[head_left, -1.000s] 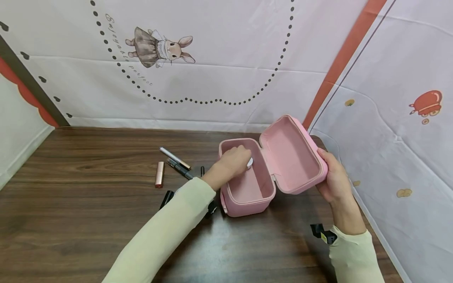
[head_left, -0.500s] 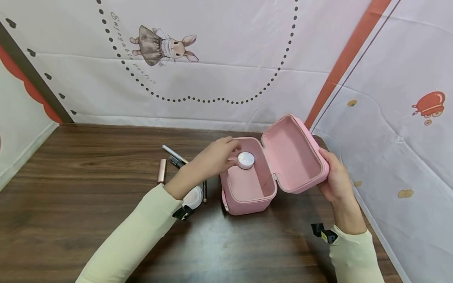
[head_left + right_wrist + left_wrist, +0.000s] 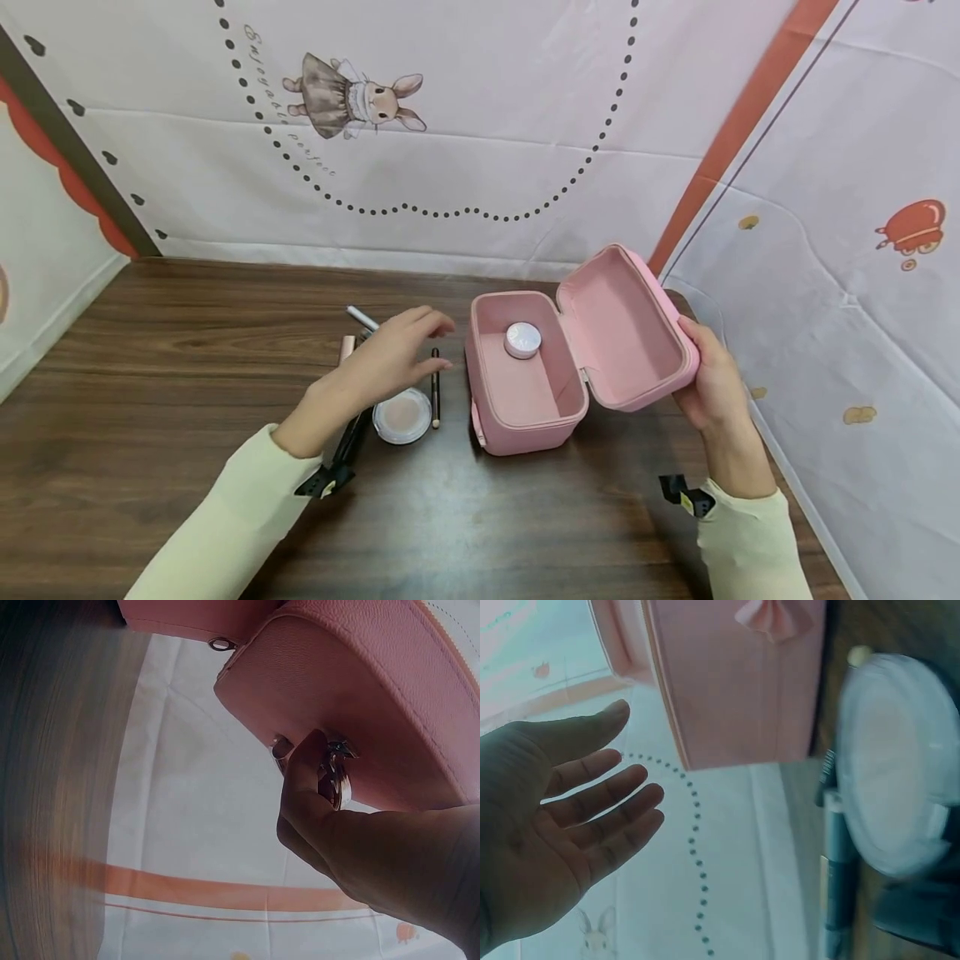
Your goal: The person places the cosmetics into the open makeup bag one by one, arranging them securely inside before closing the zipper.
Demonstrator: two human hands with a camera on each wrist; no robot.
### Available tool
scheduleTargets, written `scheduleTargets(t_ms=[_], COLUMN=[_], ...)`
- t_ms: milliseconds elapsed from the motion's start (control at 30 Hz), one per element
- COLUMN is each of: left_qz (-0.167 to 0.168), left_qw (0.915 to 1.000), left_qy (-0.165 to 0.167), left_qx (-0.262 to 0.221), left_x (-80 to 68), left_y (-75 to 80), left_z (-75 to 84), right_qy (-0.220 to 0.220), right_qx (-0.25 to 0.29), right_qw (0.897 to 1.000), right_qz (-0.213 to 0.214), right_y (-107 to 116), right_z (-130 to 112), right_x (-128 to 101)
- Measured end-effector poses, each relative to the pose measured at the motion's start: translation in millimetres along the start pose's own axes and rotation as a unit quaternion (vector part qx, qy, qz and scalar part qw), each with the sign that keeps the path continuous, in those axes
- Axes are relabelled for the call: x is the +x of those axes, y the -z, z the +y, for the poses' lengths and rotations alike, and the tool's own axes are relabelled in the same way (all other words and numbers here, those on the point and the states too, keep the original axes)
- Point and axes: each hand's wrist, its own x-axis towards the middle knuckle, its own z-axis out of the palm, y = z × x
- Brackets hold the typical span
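A pink cosmetic case (image 3: pixel 525 439) stands on the table with its lid (image 3: pixel 622 329) tilted open to the right. Inside, toward the back, lies a small round white container (image 3: pixel 522 341). My right hand (image 3: pixel 708 375) grips the lid's outer edge; in the right wrist view its fingers curl by a shiny metal handle fitting (image 3: pixel 340 776). Left of the case, my left hand (image 3: pixel 386 354) hovers empty with fingers loosely spread, as the left wrist view also shows. Below it are a round clear-rimmed powder compact (image 3: pixel 402 417) and a thin black stick with a pale tip (image 3: pixel 435 396).
Partly covered by the left hand and forearm are a rose-gold lipstick tube (image 3: pixel 347 347), a pen-like white stick (image 3: pixel 363 317) and a black tube (image 3: pixel 348 440). A printed white cloth (image 3: pixel 487 125) backs the wooden table (image 3: pixel 487 533) and runs down its right side.
My left hand has let go of the round white container inside the case, then drawn out and left over the loose cosmetics. The right hand keeps holding the lid.
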Motion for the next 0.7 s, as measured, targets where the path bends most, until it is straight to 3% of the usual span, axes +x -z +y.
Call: scheduleTargets(t_ms=[133, 367, 567, 700], left_qz=[0.016, 0.014, -0.015, -0.057], left_qw=[0.9995, 0.9974, 0.9942, 0.9938], left_qy=[0.011, 0.058, 0.071, 0.043], left_qx=[-0.025, -0.040, -0.080, -0.085], left_x=[-15.6, -35.8, -53.1, -62.5], left_y=[-0.1, -4.4, -13.7, -19.0], left_z=[-8.9, -21.9, -35.5, -45.7], right_qy=[0.001, -0.003, -0.004, -0.006], right_qx=[-0.002, 0.001, 0.003, 0.012], right_qw=[1.000, 1.000, 1.000, 1.000], right_qz=[0.000, 0.006, 0.012, 0.012], right_y=[0, 1, 1, 1], right_z=[0, -1, 0, 0], right_x=[-1, -1, 0, 1])
